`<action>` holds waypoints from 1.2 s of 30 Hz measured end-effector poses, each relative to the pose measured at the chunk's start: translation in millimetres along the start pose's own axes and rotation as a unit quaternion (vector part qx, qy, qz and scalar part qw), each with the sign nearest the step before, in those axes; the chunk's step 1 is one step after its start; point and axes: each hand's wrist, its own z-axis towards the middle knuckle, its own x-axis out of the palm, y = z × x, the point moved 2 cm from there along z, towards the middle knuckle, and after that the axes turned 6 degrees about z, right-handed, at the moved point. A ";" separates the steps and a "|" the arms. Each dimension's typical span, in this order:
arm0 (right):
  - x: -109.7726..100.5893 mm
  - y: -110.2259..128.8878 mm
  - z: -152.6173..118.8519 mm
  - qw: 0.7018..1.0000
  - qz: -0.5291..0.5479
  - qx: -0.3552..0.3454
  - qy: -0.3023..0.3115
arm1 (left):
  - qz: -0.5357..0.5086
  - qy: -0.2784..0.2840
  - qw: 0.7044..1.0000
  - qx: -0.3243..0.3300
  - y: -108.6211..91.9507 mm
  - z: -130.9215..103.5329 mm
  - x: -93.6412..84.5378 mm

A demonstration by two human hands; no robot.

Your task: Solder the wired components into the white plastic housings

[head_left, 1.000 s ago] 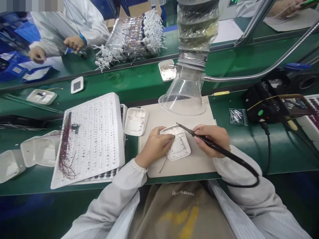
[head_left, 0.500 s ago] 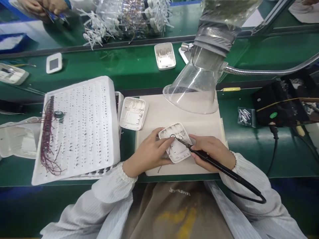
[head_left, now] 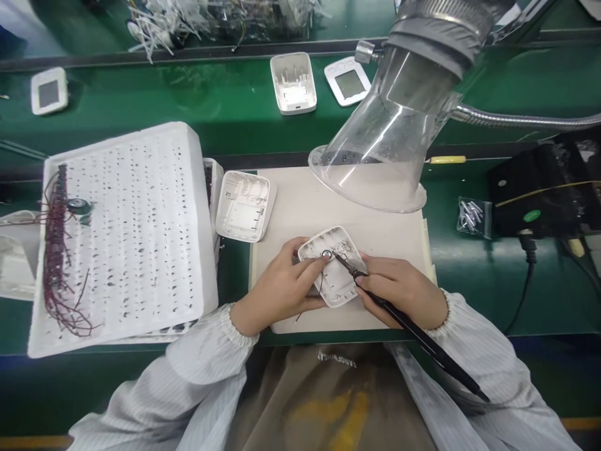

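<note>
White rounded-rectangular plastic housing (head_left: pixel 339 283) over the near half of the beige work sheet (head_left: pixel 300 194), below the clear funnel-shaped hood (head_left: pixel 375 169). Open face up; long axis slants, far end leaning left, near end right. Left hand (head_left: pixel 286 282): fingers curled, gripping the housing's left side, thumb at the small round dark-rimmed part (head_left: pixel 327 254) inside. Right hand (head_left: pixel 404 288): fingers closed round the black pen-shaped soldering iron (head_left: pixel 399 313), by the housing's right edge. Iron's long axis diagonal, tip up-left beside the round part, tail down-right. Second open white shell (head_left: pixel 246 207) at the sheet's left edge; white foam tray (head_left: pixel 131 238) farther left. Pale lettering upside down on brown shirt (head_left: pixel 323 401), not surely readable. Green round sticker (head_left: pixel 532 215) on black box (head_left: pixel 511 188): no legible words.
</note>
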 end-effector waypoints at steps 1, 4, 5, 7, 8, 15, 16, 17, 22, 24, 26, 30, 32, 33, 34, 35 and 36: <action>0.1 -0.1 0.2 1.000 -0.005 -0.001 0.003 | 0.000 0.001 1.000 0.002 0.1 0.0 0.3; 0.4 -0.3 0.5 1.000 -0.021 -0.004 0.011 | 0.001 0.001 1.000 0.007 0.4 0.3 0.5; 0.4 -0.4 0.4 1.000 -0.025 -0.004 0.013 | 0.002 0.001 1.000 0.009 0.4 0.4 0.4; 0.8 -0.7 0.1 0.999 -0.030 -0.005 0.017 | 0.005 0.003 1.000 0.011 0.3 0.5 0.3; 1.0 -0.9 -0.3 0.999 -0.032 -0.005 0.019 | 0.007 0.004 1.000 0.012 0.3 0.6 0.3; 3.7 -2.7 -3.3 0.999 -0.043 -0.011 0.026 | 0.003 0.001 1.000 0.008 -0.5 2.4 -0.6; 4.0 -2.6 -3.6 0.999 -0.043 -0.013 0.025 | 0.005 0.000 1.000 0.008 -0.7 2.7 -0.9; 4.2 -2.5 -3.9 0.999 -0.043 -0.016 0.024 | 0.008 -0.002 1.000 0.010 -0.9 2.9 -1.1; 4.0 -1.0 -3.0 0.998 -0.052 -0.022 0.019 | 0.008 -0.009 1.000 0.016 -1.2 3.2 -1.7; 4.0 -0.4 -2.2 0.998 -0.053 -0.024 0.019 | 0.008 -0.009 1.000 0.016 -1.2 3.3 -1.6; 4.2 0.0 -1.8 0.998 -0.051 -0.028 0.015 | 0.008 -0.009 1.000 0.018 -1.3 3.6 -1.6; 5.0 0.2 -2.0 0.998 -0.053 -0.031 0.014 | 0.006 -0.005 1.000 0.017 -1.5 3.5 -1.8; 4.9 0.5 -1.8 0.998 -0.056 -0.031 0.014 | 0.006 -0.002 1.000 0.015 -1.4 3.1 -1.6; 4.7 0.8 -1.5 0.998 -0.057 -0.031 0.016 | 0.007 -0.002 1.000 0.014 -1.3 2.8 -1.5; 4.4 1.1 -1.1 0.998 -0.058 -0.030 0.018 | 0.008 -0.001 1.000 0.014 -1.2 2.6 -1.3; 4.1 1.3 -0.7 0.998 -0.059 -0.030 0.021 | 0.010 -0.001 1.000 0.013 -1.0 2.4 -1.1; 3.9 1.6 -0.2 0.997 -0.060 -0.031 0.023 | 0.012 0.000 1.000 0.013 -0.9 2.2 -0.9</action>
